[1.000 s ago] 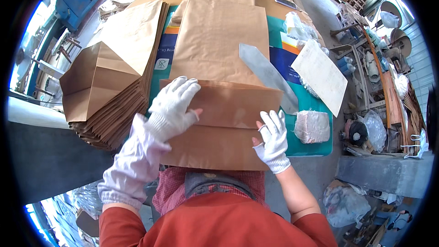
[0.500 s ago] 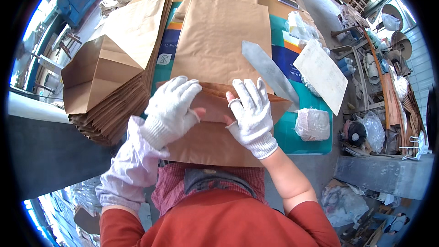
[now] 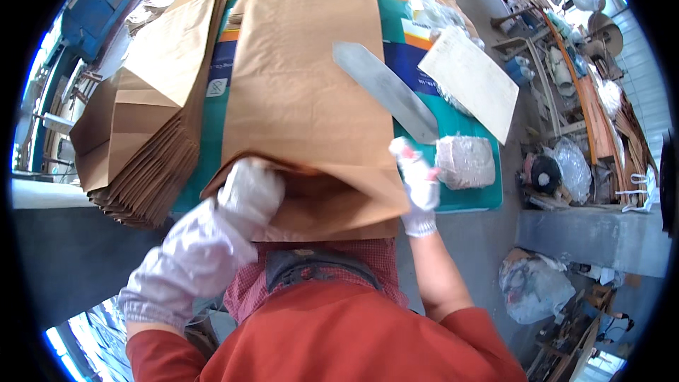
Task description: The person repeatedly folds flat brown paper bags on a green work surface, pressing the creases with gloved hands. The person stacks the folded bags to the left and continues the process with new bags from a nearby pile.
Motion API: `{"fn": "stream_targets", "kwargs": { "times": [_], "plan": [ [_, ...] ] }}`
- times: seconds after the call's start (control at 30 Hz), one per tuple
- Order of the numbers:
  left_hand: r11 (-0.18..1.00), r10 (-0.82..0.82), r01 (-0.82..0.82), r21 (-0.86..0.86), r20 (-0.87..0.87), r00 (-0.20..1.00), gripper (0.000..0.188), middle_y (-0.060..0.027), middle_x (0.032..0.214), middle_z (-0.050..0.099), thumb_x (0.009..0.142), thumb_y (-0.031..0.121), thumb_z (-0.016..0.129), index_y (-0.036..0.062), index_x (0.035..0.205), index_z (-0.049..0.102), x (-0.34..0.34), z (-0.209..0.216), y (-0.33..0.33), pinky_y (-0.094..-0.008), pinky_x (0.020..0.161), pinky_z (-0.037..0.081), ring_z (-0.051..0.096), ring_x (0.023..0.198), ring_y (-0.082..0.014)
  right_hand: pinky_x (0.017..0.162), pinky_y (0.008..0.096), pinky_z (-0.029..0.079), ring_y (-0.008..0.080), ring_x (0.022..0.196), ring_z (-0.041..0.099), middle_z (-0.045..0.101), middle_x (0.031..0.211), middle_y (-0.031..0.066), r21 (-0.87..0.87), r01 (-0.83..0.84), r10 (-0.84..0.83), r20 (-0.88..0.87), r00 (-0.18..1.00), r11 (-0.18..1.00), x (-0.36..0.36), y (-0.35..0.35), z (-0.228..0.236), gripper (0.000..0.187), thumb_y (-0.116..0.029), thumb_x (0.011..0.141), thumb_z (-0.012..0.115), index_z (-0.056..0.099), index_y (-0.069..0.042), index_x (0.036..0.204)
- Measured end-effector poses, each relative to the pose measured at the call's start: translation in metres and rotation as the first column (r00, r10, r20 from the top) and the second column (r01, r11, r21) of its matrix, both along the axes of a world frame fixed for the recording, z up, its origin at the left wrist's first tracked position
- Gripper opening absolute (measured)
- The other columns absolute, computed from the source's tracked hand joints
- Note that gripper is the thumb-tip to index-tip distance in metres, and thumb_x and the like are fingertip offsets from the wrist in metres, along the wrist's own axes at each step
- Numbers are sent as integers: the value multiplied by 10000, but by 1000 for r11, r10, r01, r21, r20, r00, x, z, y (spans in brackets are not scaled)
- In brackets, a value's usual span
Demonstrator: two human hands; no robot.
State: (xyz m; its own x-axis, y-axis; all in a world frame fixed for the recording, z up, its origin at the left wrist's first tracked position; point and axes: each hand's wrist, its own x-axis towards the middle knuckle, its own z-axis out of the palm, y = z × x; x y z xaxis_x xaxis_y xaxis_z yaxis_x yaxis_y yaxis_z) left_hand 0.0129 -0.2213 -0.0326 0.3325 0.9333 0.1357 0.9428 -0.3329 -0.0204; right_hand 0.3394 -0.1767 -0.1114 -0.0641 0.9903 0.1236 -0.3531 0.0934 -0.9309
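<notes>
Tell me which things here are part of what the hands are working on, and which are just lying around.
In use:
- brown paper bag, its near end lifted open
- left hand under that open flap
- right hand at the bag's right edge

Lying about:
- stack of folded paper bags, left
- grey metal blade
- pale board
- whitish block

1. I count one large brown paper bag [image 3: 304, 92] open in front of me.
2. One stack of folded brown bags [image 3: 134, 134] on my left.
3. One flat metal blade [image 3: 385, 88].
4. One pale board [image 3: 470, 81].
5. One wrapped whitish block [image 3: 465, 161].
6. Two gloved hands, my left hand [image 3: 247, 191] and my right hand [image 3: 417, 180].
</notes>
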Motion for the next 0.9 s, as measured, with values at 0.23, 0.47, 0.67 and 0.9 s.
{"fn": "stream_targets", "kwargs": {
  "times": [0.23,0.47,0.67,0.9],
  "plan": [
    [885,251,-2,-465,476,843,491,-131,1372,637,930,308,659,125,1384,612,22,-74,-57,-458,1056,500,606,1263,-323,1237,418,293,312,1455,466,571,1492,191,-55,-87,94,126,988,995,-7,-5,-23,973,-777,996,318,602,71,1378],
    [842,-59,79,-533,55,997,535,-106,1429,597,951,328,638,110,1434,565,113,-60,45,-440,1097,448,536,1329,-296,1267,429,250,313,1489,417,459,1582,202,-202,-202,172,-160,972,958,-17,16,-2,854,-641,1048,422,482,103,1463],
    [733,-288,-33,-680,-354,890,573,-86,1478,563,969,346,620,97,1477,525,115,-48,72,-425,1132,403,476,1386,-273,1238,494,317,417,1417,481,515,1525,227,389,-384,-80,782,618,838,-24,23,3,660,-240,900,724,512,32,1463],
    [959,-108,38,-281,-238,965,677,-80,1585,457,939,396,619,53,1507,482,40,-37,110,-387,1109,391,409,1430,-245,1240,579,276,448,1409,454,498,1503,267,338,-412,-286,940,185,846,-50,16,15,707,-308,820,783,549,58,1377]
  ]
}}
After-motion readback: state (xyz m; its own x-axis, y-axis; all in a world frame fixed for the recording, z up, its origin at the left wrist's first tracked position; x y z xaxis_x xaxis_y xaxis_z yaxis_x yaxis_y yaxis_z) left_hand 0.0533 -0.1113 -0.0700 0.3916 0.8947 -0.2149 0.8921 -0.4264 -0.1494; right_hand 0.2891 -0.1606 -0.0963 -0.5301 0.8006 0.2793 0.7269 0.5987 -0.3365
